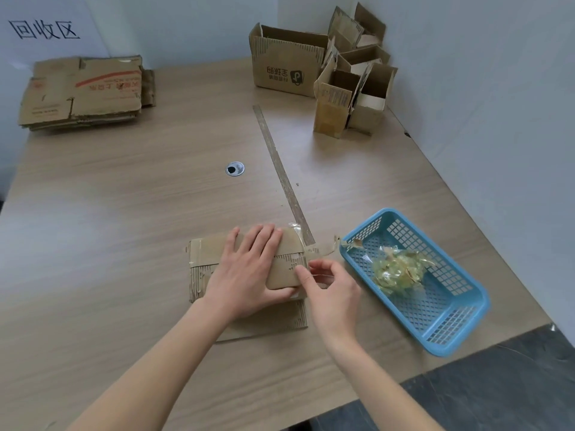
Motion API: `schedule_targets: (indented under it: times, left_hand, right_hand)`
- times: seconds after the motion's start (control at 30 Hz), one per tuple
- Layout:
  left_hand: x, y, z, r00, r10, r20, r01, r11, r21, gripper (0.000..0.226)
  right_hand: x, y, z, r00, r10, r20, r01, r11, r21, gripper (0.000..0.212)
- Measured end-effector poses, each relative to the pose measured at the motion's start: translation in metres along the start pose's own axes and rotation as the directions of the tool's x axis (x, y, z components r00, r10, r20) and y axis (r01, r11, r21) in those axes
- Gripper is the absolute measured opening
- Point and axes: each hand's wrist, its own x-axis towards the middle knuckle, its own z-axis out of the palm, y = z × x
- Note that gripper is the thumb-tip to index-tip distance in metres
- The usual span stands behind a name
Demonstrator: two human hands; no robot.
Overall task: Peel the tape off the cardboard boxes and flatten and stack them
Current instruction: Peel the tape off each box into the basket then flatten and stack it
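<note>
On the table just left of the blue basket (435, 312), the left hand (249, 269) presses flat on the flattened box (202, 259), its tape band running left-right, while the right hand (329, 290), nearer the basket, pinches the tape end (306, 269) at the box's right edge.

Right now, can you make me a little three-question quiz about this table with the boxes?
1. True or false: the left hand lies flat on the flattened box.
2. What colour is the basket holding the ball of peeled tape?
3. The stack of flattened boxes lies: A) far left, B) inside the basket, C) under the right hand.

Key: 1 true; 2 blue; 3 A.
</note>
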Motion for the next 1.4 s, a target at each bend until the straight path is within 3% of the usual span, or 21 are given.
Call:
schedule_targets:
  times: [0.1, 0.23, 0.47, 0.67, 0.77, 0.9, 1.03, 1.23, 1.4]
  left_hand:
    - [0.000, 0.000, 0.001, 1.000, -0.007, 0.000, 0.007, 1.000, -0.010, 0.112]
    - [-0.001, -0.001, 0.000, 1.000, -0.011, -0.010, 0.011, 1.000, -0.024, 0.111]
    - [0.000, -0.001, 0.002, 1.000, -0.010, -0.030, 0.009, 1.000, -0.030, 0.110]
    - [-0.001, -0.002, 0.002, 0.999, -0.014, -0.039, 0.013, 0.999, -0.046, 0.111]
    - [-0.001, -0.002, 0.002, 0.999, -0.019, -0.030, 0.017, 0.999, -0.042, 0.113]
    - [0.002, 0.000, 0.002, 0.999, -0.028, -0.036, 0.026, 0.998, -0.058, 0.111]
    - [0.002, -0.001, 0.003, 0.998, -0.030, -0.052, 0.027, 0.998, -0.059, 0.111]
    - [0.001, 0.000, 0.003, 0.998, -0.037, -0.049, 0.034, 0.997, -0.068, 0.110]
    - [0.002, 0.000, 0.003, 0.998, -0.036, -0.042, 0.034, 0.997, -0.066, 0.110]
  right_hand:
    - [-0.005, -0.001, 0.004, 0.995, 0.005, -0.095, -0.003, 1.000, 0.018, 0.009]
    - [-0.005, -0.002, 0.007, 0.983, -0.061, -0.175, 0.045, 0.994, -0.095, 0.009]
    - [0.010, 0.003, 0.000, 0.992, -0.049, -0.114, 0.028, 0.982, -0.186, 0.008]
    - [0.005, 0.008, -0.002, 0.993, -0.037, -0.109, 0.030, 0.998, -0.061, 0.012]
    - [0.006, 0.015, -0.008, 0.999, -0.030, 0.011, 0.030, 0.999, 0.035, 0.006]
    - [0.001, 0.027, -0.020, 0.974, 0.001, 0.229, -0.057, 0.970, 0.238, 0.029]
    - [-0.003, 0.034, -0.021, 0.974, -0.118, 0.193, 0.094, 0.987, 0.130, 0.027]
    - [-0.005, 0.039, -0.011, 0.997, -0.075, 0.020, 0.069, 0.976, 0.206, 0.018]
    - [-0.002, 0.046, -0.011, 0.996, -0.046, 0.082, 0.028, 0.977, 0.213, 0.014]
